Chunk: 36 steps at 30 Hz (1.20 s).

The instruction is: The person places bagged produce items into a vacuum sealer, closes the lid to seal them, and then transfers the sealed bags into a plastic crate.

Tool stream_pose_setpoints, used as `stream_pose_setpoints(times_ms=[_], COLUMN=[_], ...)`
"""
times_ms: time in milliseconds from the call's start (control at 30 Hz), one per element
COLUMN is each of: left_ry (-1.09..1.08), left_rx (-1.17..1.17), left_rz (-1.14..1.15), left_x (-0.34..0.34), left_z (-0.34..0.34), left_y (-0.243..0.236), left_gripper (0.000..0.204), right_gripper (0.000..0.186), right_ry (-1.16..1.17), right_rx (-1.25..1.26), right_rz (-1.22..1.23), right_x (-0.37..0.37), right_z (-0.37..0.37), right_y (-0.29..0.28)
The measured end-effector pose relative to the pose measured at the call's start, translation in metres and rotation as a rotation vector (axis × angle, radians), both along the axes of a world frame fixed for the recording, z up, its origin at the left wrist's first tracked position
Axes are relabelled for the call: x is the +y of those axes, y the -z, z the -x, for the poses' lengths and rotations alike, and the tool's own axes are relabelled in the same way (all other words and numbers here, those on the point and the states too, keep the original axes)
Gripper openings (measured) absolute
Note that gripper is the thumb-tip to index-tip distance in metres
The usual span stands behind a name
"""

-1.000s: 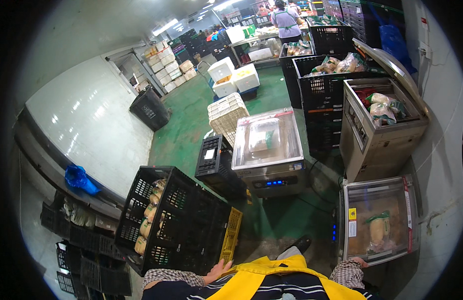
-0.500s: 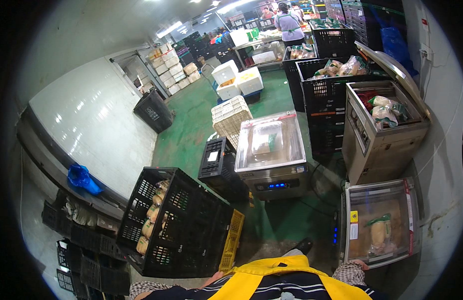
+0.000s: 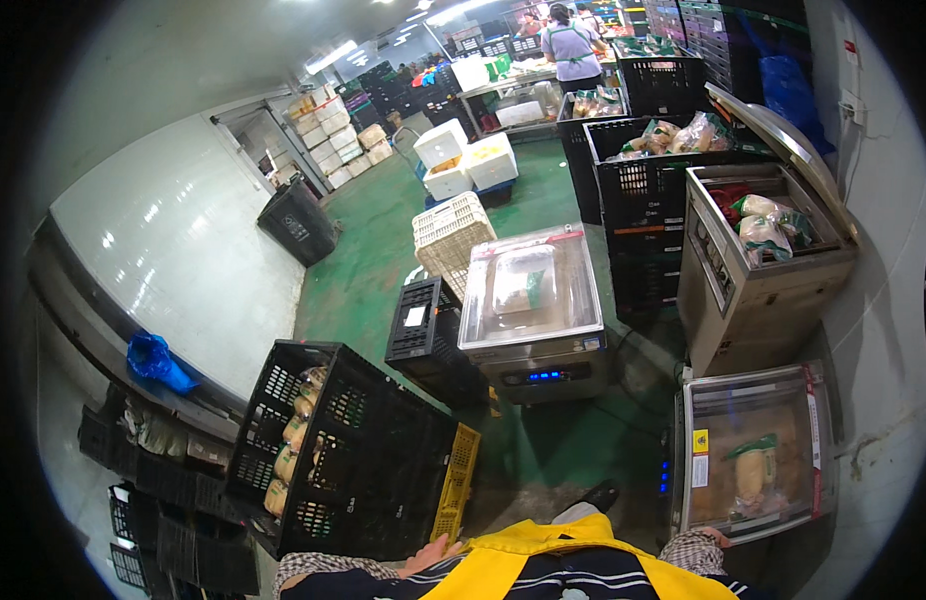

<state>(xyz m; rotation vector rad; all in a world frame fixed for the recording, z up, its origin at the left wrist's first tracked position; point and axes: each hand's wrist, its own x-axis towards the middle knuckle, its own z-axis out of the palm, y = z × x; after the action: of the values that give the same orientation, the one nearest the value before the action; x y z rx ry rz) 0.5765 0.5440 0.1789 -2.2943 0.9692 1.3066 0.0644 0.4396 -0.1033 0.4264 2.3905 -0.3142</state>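
Transparent lid (image 3: 786,418) over a pale bagged item (image 3: 753,472), long axis fore-and-aft, ahead-right of the nearer right hand (image 3: 718,537), whose finger closure cannot be told.

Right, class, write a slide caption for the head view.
Right hand by a clear-lidded machine, bagged food inside; left hand near a yellow crate.

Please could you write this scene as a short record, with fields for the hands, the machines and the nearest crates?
left hand: fingers extended, near the yellow crate; contact unclear
right hand: at the near edge of the low machine; grip unclear
low machine: one bagged package under its clear lid
middle machine: clear lid, lit blue display
rear machine: lid raised, bags inside
black crate: holds a row of packages
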Motion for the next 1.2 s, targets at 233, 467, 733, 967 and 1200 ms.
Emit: stream_pose_setpoints(times_ms=[233, 467, 733, 967, 1200], left_ry=[0.077, 0.164, 0.304, -0.125, -0.695], left_rx=[-0.031, -0.027, -0.036, 0.292, 0.732], left_rz=[0.054, 0.288, 0.426, 0.621, 0.242], left_x=[-0.017, -0.07, -0.188, -0.265, -0.35], left_z=[-0.01, -0.013, 0.043, 0.051, 0.126], left_y=[0.053, 0.1, 0.106, 0.162, 0.07], left_gripper=[0.085, 0.083, 0.079, 0.085, 0.113], right_gripper=[0.065, 0.072, 0.081, 0.075, 0.075], right_ry=[0.368, 0.61, 0.814, 0.846, 0.683], right_rx=[0.104, 0.154, 0.189, 0.195, 0.106], right_rz=[0.124, 0.138, 0.058, 0.079, 0.218], right_x=[0.003, -0.005, -0.005, -0.006, -0.013], right_z=[0.0, 0.003, -0.002, -0.005, -0.011], right_y=[0.024, 0.034, 0.029, 0.019, -0.064])
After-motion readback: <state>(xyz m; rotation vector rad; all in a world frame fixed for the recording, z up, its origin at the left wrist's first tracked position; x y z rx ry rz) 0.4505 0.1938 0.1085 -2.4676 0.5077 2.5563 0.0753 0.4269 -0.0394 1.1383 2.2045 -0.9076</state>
